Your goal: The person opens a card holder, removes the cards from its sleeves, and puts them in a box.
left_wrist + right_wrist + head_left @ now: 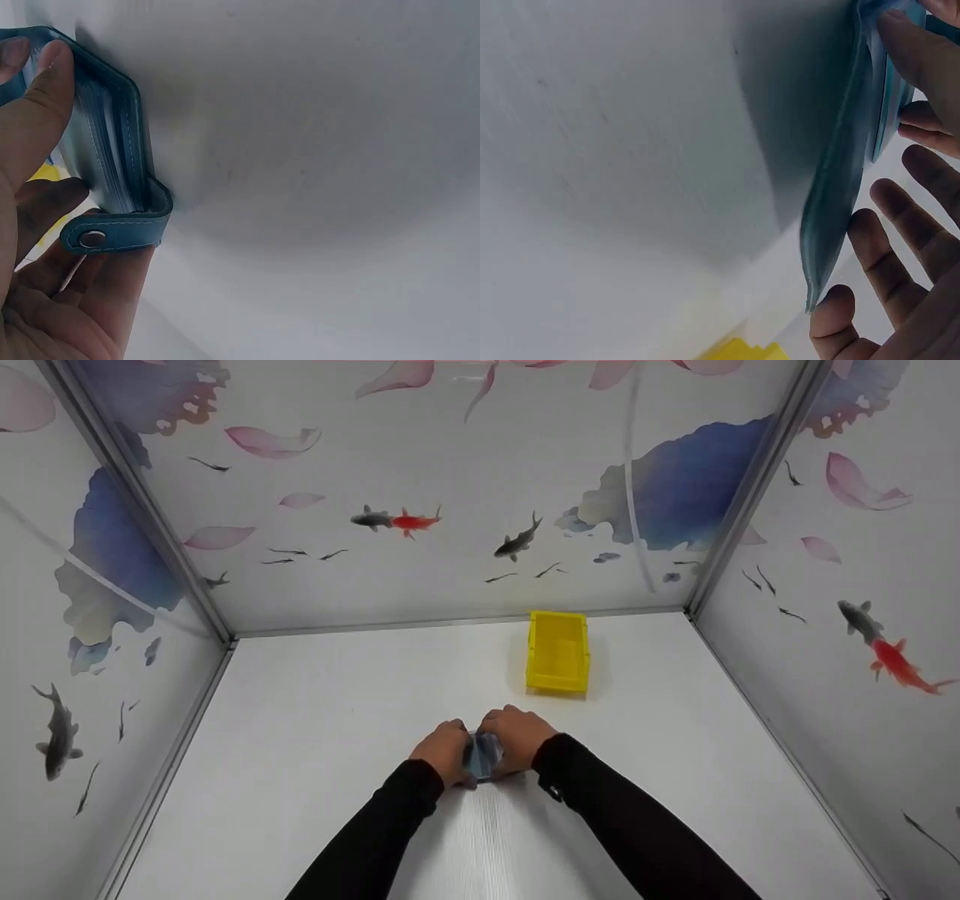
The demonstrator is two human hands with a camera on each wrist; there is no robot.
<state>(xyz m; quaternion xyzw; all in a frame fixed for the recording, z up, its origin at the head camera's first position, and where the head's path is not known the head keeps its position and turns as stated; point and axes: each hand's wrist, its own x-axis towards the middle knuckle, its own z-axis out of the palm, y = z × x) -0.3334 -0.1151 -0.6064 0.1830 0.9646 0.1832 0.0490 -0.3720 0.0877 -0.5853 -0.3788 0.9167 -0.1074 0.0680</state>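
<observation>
A blue card holder [481, 756] stands partly unfolded on the white table, between both hands. In the left wrist view its stitched cover [135, 127] surrounds a stack of clear sleeves [101, 150], and a strap with a metal snap [94, 238] sticks out at one end. The left hand [442, 750] grips it, thumb on the sleeve side and fingers by the strap. From the other side the right hand [521, 737] holds it, its thumb against the inside near the fold. In the right wrist view one cover flap [832, 202] leans against several fingertips.
Beyond the hands, slightly right, a yellow bin [557, 652] sits close to the back wall. Printed panels with fish and petals [465, 495] enclose the white tabletop [315, 712] at the back and both sides, with grey metal strips along the edges.
</observation>
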